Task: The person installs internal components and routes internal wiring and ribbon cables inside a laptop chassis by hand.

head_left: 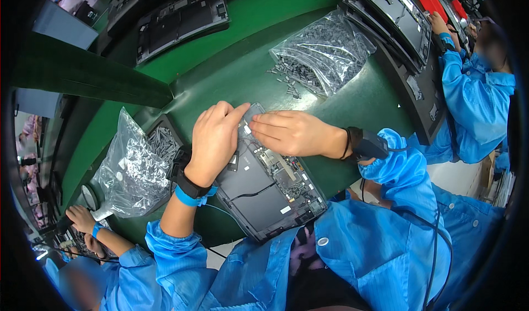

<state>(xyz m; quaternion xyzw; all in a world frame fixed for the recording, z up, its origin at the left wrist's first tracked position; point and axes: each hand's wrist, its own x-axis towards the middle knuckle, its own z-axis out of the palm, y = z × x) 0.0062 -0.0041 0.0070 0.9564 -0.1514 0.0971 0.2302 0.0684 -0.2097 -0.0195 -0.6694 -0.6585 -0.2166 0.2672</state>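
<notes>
An opened laptop base (250, 173) lies on the green bench in front of me, its circuit board and cables exposed. My left hand (215, 140) is at its far left corner, fingers bent, with one fingertip pressing at the edge. From the right, my right hand (295, 132) reaches to the same far end, fingers pressed together against the casing. The fingertips of both hands nearly meet there. Whatever small part may be between them is hidden. A black band and a blue wrist strap (192, 198) circle my left wrist.
A clear bag of small dark parts (325, 52) spills at the far right. Another clear bag (129, 170) lies by a tray at left. Stacked laptop bases (388, 19) stand far right; another base (182, 24) lies beyond. Co-workers in blue sit on both sides.
</notes>
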